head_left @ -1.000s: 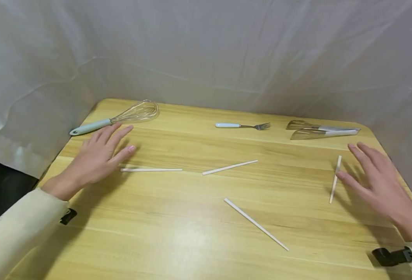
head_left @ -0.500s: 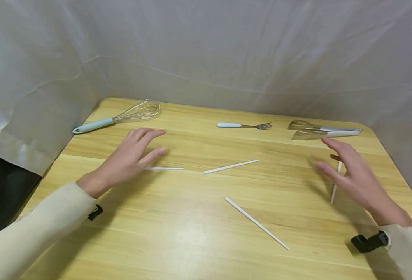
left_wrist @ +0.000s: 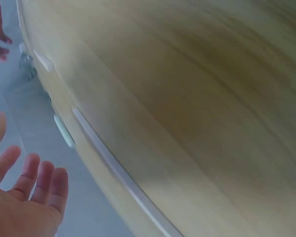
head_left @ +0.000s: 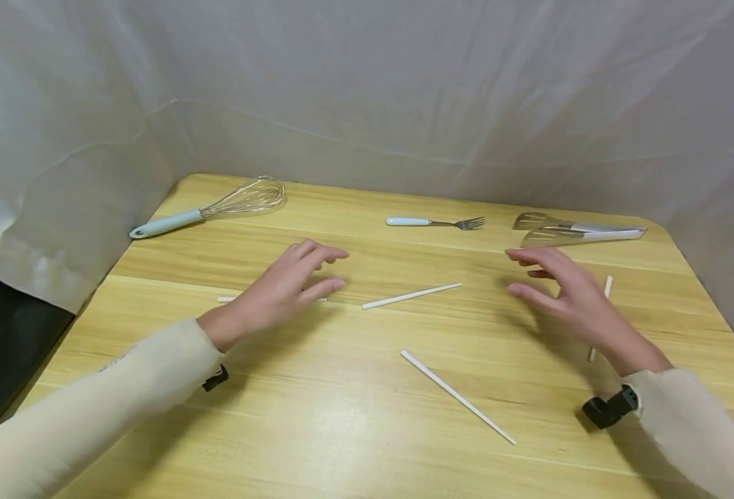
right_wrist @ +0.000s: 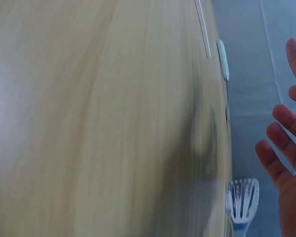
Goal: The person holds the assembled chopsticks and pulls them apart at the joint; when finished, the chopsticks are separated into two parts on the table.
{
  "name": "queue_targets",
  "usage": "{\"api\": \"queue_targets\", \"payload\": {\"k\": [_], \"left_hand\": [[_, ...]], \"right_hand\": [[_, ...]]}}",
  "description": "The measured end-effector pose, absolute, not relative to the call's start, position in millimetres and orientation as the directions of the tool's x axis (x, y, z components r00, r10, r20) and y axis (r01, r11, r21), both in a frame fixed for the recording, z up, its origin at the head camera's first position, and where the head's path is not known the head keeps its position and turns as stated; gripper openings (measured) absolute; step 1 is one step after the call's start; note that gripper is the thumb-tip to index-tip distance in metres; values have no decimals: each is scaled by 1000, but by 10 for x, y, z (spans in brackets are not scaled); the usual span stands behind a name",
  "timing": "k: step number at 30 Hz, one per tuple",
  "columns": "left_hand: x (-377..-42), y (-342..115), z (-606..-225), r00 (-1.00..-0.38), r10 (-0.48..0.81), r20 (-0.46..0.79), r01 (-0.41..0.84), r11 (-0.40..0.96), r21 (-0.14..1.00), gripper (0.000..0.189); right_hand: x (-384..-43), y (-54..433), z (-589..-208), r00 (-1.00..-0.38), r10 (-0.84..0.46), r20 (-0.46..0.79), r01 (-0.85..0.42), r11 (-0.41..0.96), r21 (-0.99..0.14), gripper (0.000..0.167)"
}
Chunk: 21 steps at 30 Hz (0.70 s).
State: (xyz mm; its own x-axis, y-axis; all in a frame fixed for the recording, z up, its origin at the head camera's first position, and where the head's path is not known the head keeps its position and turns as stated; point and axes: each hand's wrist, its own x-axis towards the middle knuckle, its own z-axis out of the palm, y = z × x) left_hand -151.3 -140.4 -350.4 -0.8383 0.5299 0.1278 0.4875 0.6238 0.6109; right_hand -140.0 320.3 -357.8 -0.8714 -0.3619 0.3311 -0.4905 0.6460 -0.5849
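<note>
My left hand [head_left: 279,287] hovers above the table, fingers loosely bent and holding nothing. Under it lies a white chopstick [head_left: 224,299], whose middle the hand hides. Across from it, my right hand [head_left: 569,291] is also in the air, thumb and fingers apart. Its wrist overlaps an upright-lying chopstick [head_left: 608,286] at the right. Between the hands rests another chopstick [head_left: 412,296], slanting up to the right. Nearer the front, one more chopstick [head_left: 457,397] lies diagonally. Both wrist views show a bare palm: the left hand [left_wrist: 29,207] and the right hand [right_wrist: 292,153].
Along the table's back edge lie a whisk [head_left: 242,199] with a pale green handle, a fork [head_left: 409,222] with a light blue handle, and slotted tongs [head_left: 610,236]. A grey curtain [head_left: 367,90] rises behind the wooden table [head_left: 267,430].
Both hands have moved inward over the table, the left one rightward and the right one leftward. The chopsticks and utensils have stayed where they were.
</note>
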Motion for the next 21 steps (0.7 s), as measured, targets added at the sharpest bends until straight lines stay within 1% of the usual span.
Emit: {"api": "queue_targets", "payload": {"k": [5, 8, 13, 17, 21], "left_hand": [[-1511, -1208, -3531, -820, 563, 99, 482, 588, 649, 49], [-1521, -1102, -3536, -822, 568, 46, 429, 564, 706, 49], [-1540, -958, -3559, -815, 580, -15, 354, 516, 780, 48], [-1556, -865, -3572, -804, 595, -25, 351, 508, 787, 45], [-1589, -788, -3596, -791, 612, -15, 380, 511, 771, 43]], "right_hand": [[-1469, 3032, -3625, -844, -419, 334, -535, 620, -574, 52], [-1495, 2935, -3651, -827, -456, 330, -559, 600, -572, 50], [-1533, 2792, -3703, -835, -474, 280, -535, 577, -618, 44], [-1587, 2696, -3757, -843, -479, 244, -512, 580, -634, 41], [-1637, 2608, -3803, -854, -485, 190, -479, 589, -651, 39]]}}
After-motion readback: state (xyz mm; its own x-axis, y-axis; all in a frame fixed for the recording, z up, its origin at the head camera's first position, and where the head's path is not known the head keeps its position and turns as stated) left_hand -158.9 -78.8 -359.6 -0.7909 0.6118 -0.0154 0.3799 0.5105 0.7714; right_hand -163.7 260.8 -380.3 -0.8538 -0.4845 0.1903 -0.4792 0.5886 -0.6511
